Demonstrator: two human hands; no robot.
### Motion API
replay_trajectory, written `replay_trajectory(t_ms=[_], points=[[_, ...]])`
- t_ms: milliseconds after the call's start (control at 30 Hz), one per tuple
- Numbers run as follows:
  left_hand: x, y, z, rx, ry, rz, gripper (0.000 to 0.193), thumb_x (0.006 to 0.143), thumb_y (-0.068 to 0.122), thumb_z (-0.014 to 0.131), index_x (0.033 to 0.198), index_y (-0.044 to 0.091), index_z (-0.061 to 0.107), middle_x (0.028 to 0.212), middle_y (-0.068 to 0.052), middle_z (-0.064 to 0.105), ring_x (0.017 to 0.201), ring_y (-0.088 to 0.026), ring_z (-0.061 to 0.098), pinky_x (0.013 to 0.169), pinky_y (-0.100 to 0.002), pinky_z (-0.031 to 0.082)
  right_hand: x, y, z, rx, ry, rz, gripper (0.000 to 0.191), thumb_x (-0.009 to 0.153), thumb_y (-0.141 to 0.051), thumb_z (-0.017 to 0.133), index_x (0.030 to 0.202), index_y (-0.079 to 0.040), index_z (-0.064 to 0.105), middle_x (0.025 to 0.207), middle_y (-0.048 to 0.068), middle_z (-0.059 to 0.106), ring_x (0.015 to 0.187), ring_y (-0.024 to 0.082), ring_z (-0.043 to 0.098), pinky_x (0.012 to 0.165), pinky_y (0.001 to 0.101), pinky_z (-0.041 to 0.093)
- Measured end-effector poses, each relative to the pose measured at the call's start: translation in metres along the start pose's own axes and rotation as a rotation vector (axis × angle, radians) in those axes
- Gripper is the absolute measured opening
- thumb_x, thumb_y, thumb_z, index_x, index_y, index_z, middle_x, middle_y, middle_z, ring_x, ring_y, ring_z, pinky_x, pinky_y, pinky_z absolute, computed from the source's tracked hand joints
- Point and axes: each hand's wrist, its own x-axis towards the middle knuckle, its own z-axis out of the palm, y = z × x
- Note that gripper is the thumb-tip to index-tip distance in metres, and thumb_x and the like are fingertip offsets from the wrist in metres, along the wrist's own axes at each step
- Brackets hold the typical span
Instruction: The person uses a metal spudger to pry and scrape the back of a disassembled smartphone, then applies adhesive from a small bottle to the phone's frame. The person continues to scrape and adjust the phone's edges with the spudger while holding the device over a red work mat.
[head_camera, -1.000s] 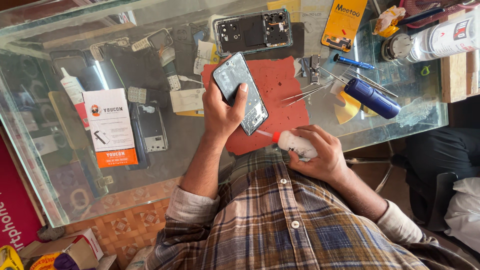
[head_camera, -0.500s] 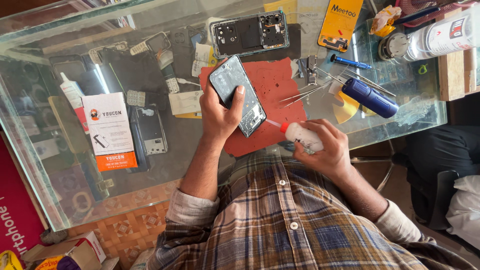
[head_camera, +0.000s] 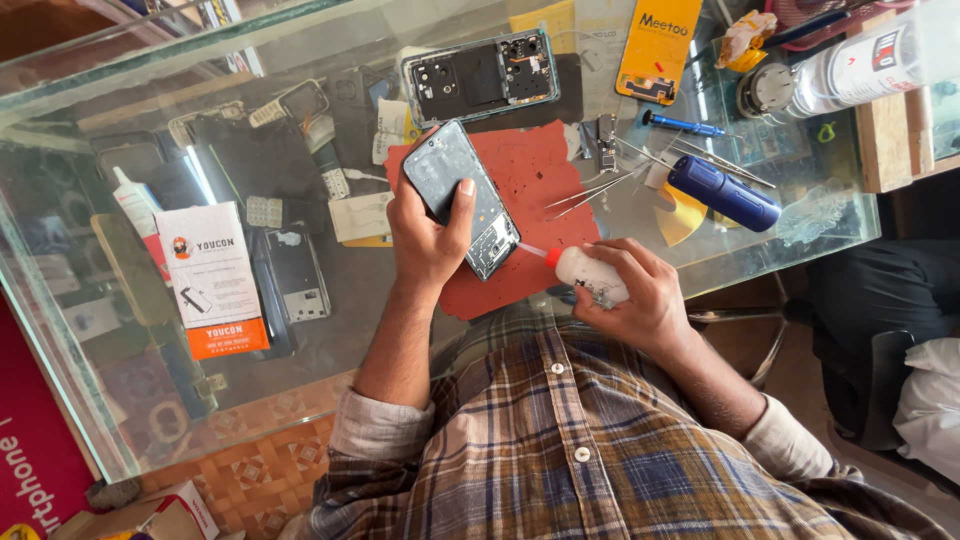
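Observation:
My left hand (head_camera: 428, 240) grips a phone frame (head_camera: 462, 196) with a dark glossy back, tilted above a red work mat (head_camera: 540, 170). In my right hand (head_camera: 640, 300) is a small white squeeze bottle (head_camera: 588, 275) with an orange nozzle. Its tip points at the lower right edge of the phone frame and sits right by it. Both hands hover over the near edge of a glass counter (head_camera: 800, 240).
An opened phone body (head_camera: 480, 75) lies beyond the mat. Tweezers (head_camera: 590, 192), a blue cylinder tool (head_camera: 722, 192), a blue screwdriver (head_camera: 685, 126), an orange card (head_camera: 656, 48) and a white spray can (head_camera: 850, 70) are to the right. A white-and-orange packet (head_camera: 212, 282) lies left.
My right hand with the bottle has moved up, bringing the nozzle to the phone frame's lower edge. The left hand keeps holding the frame.

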Motion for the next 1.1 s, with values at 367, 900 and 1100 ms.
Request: replay_trajectory(t_ms=[367, 900, 1100], points=[[0.001, -0.003, -0.001, -0.017, 0.002, -0.041, 0.052, 0.102, 0.016, 0.067, 0.147, -0.002, 0.049, 0.124, -0.014, 0.072, 0.110, -0.019, 0.072, 0.099, -0.034, 0.058, 0.007, 0.075, -0.034, 0.073, 0.396, 0.072, 0.055, 0.093, 0.004, 0.076, 0.143, 0.004, 0.053, 0.129, 0.016, 0.064, 0.118, 0.022, 0.066, 0.107, 0.0345, 0.056], [0.001, -0.008, 0.000, -0.022, 0.017, -0.087, 0.053, 0.099, 0.018, 0.068, 0.146, -0.001, 0.051, 0.117, -0.012, 0.074, 0.102, -0.018, 0.073, 0.094, -0.033, 0.058, 0.077, 0.146, -0.057, 0.066, 0.378, 0.072, 0.049, 0.096, 0.008, 0.084, 0.129, 0.007, 0.049, 0.128, 0.019, 0.063, 0.120, 0.025, 0.069, 0.100, 0.0321, 0.064], [0.001, -0.007, -0.001, 0.019, 0.014, -0.057, 0.052, 0.101, 0.017, 0.068, 0.146, -0.001, 0.051, 0.119, -0.013, 0.073, 0.105, -0.019, 0.073, 0.097, -0.035, 0.058, 0.071, 0.177, -0.115, -0.391, 0.656, 0.085, 0.022, 0.102, 0.009, 0.055, 0.121, 0.006, 0.065, 0.113, 0.020, 0.070, 0.102, 0.027, 0.074, 0.082, 0.0362, 0.060]])
